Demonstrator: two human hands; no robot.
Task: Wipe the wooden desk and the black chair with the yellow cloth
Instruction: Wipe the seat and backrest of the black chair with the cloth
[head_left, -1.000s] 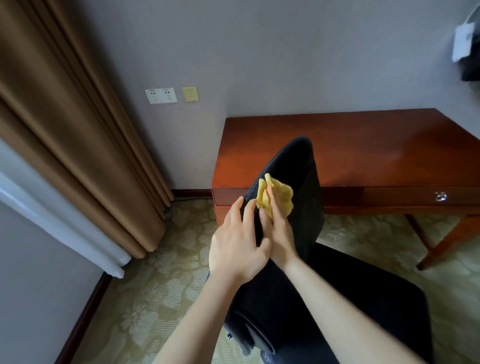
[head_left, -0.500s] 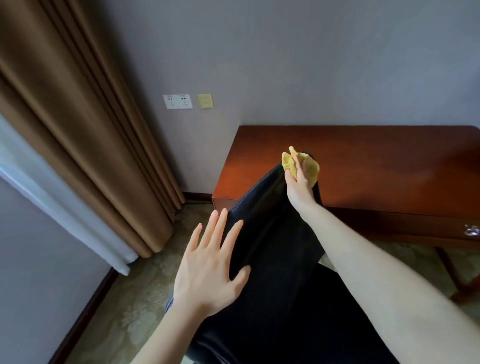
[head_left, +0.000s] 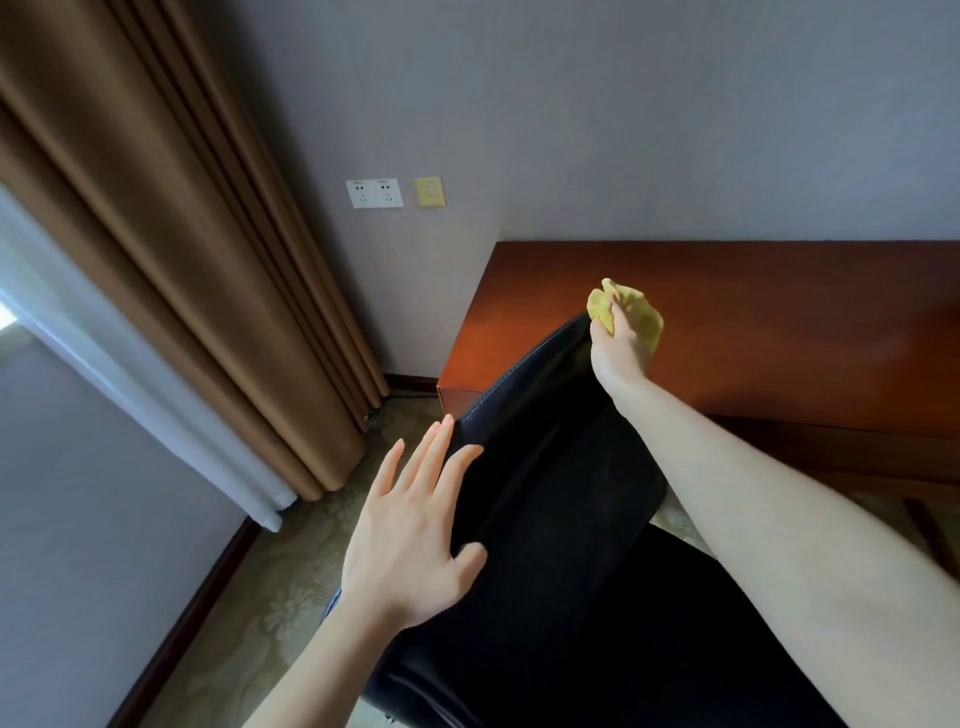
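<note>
Yellow and soft, the cloth (head_left: 644, 312) looks light and limp to me, something that bunches rather than keeps a shape. I judge it best held as a wad in the palm with a patch left free to rub; held by a corner alone it would likely flop and drag. My right hand (head_left: 621, 356) is closed around it, fingers curled into the bundle, with folds spilling out above and to the right of the knuckles. Hand and cloth sit at the far top edge of the backrest of the black chair (head_left: 545, 467), and just beyond that edge lies the wooden surface (head_left: 779, 322). Whether the cloth touches the chair's rim or hangs just over it I cannot tell. My left hand (head_left: 410, 540) is spread, fingers straight and apart, holding nothing; it appears to rest against the left side of the backrest, lower down, fingertips at the stitched edge. The chair's covering looks smooth, so I expect the cloth to glide easily. The chair may also shift under pressure, so bracing the backrest seems wise.
</note>
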